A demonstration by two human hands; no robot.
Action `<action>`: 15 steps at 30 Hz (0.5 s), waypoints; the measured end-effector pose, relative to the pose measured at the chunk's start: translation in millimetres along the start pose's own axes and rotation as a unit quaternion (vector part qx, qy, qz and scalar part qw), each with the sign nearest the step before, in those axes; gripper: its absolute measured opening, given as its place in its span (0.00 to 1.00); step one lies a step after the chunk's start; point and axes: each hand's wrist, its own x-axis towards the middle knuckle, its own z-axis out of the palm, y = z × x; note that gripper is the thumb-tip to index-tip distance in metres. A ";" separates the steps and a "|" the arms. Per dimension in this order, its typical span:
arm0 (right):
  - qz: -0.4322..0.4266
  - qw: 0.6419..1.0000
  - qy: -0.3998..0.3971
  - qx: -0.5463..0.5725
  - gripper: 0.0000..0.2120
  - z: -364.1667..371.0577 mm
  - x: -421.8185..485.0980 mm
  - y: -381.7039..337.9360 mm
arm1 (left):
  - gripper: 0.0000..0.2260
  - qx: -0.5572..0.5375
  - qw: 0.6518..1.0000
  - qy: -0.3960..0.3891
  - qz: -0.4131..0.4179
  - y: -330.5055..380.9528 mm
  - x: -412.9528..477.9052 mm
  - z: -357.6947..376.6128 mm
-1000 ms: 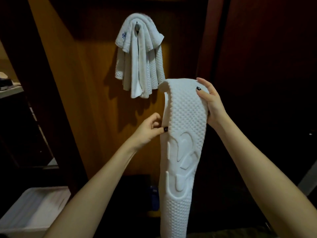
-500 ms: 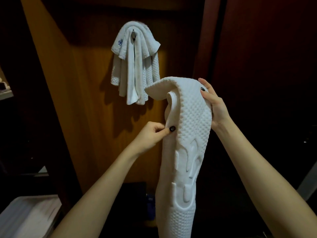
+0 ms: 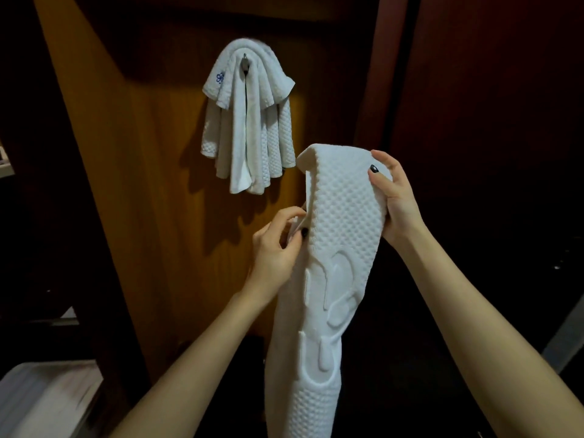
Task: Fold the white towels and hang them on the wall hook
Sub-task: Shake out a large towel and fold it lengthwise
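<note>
A long white towel with a bumpy waffle weave and raised curvy shapes hangs down in front of the person, folded into a narrow strip. Its top end bends over like a little roof. The right hand is closed on the towel's top right edge — thumb on the front, the other fingers behind. The left hand pinches the towel's left edge lower down, fingers curled tight on a fold of cloth. Up and to the left, a bunch of white towels with a small blue mark is draped over a small metal hook on the brown wooden wall panel. The held towel is near that bunch, not touching it. A pale ribbed plastic box sits at the bottom left — blurry.
</note>
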 end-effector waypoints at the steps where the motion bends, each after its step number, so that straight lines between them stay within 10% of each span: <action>1: -0.005 1.000 0.003 -0.003 0.11 2.3 -1.1 1.5 | 0.11 0.004 1.000 0.015 -0.003 -1.7 -2.1 0.6; 15: -0.061 0.995 -0.008 -0.084 0.10 31.9 1.8 4.2 | 0.10 -0.067 0.977 -0.070 -0.188 -9.8 -3.4 -3.1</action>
